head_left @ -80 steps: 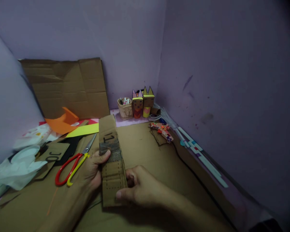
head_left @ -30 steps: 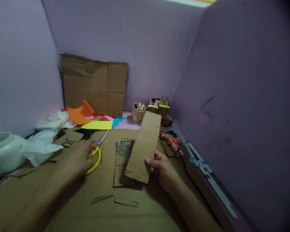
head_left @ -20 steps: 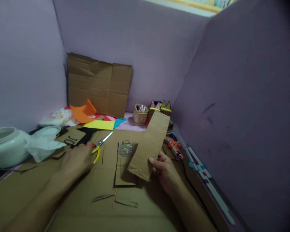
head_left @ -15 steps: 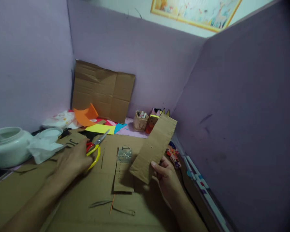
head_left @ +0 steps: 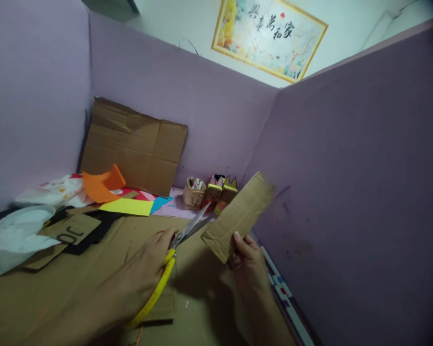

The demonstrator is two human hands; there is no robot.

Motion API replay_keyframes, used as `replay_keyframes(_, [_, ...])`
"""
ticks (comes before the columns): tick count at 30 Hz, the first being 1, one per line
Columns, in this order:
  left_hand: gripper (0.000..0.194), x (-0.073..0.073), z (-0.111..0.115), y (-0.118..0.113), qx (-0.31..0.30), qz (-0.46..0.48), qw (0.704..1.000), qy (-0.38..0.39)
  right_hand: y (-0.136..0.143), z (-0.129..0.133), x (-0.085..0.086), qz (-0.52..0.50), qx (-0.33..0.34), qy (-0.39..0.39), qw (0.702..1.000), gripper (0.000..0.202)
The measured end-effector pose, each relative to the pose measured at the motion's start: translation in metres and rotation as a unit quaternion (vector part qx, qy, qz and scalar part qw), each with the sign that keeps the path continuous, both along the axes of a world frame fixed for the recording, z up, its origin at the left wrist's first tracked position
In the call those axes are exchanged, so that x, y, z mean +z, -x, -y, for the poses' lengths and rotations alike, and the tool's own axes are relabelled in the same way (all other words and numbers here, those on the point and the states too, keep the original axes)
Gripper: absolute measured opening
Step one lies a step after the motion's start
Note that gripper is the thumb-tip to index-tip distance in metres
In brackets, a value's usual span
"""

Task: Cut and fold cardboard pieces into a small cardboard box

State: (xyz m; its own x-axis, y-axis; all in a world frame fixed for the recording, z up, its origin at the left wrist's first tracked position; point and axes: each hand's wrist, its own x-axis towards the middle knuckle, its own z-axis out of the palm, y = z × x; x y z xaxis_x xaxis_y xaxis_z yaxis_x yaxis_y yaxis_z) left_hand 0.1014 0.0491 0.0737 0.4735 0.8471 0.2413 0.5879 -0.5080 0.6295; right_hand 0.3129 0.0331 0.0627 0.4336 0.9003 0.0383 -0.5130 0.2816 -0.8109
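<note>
My left hand [head_left: 147,266] is closed on a pair of scissors [head_left: 171,255] with yellow and red handles. Their metal blades are slightly apart and point up and right, towards a brown cardboard strip. That cardboard strip [head_left: 240,216] is pinched near its lower end, thumb in front, by my right hand [head_left: 249,269]; it tilts up to the right above the work surface. A gap shows between blades and strip. Under the scissors lies another cardboard piece [head_left: 165,303], mostly covered by my left hand and the handles.
Purple panels [head_left: 159,91] enclose three sides. A large cardboard sheet [head_left: 133,149] leans at the back. Orange paper [head_left: 101,185], yellow paper [head_left: 128,206] and a white plastic bag [head_left: 14,240] lie left. A small basket of pens [head_left: 194,194] stands beside crown-topped crafts [head_left: 227,192].
My left hand has lifted the scissors off the surface and brought them rightwards, close to the cardboard strip. The head view has shifted up and right. My right hand still holds the strip.
</note>
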Motion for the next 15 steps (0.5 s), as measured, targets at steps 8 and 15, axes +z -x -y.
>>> replay_keyframes(8, [0.063,-0.04,0.012,-0.005,-0.004,-0.066,0.997,-0.026,-0.003,0.014,0.002,-0.013,-0.029,-0.019,0.999,0.026])
replay_keyframes(15, [0.064,-0.019,0.026,0.005,-0.032,-0.065,0.997,0.017,0.012,0.019,-0.006,0.023,-0.032,-0.04,0.998,0.023])
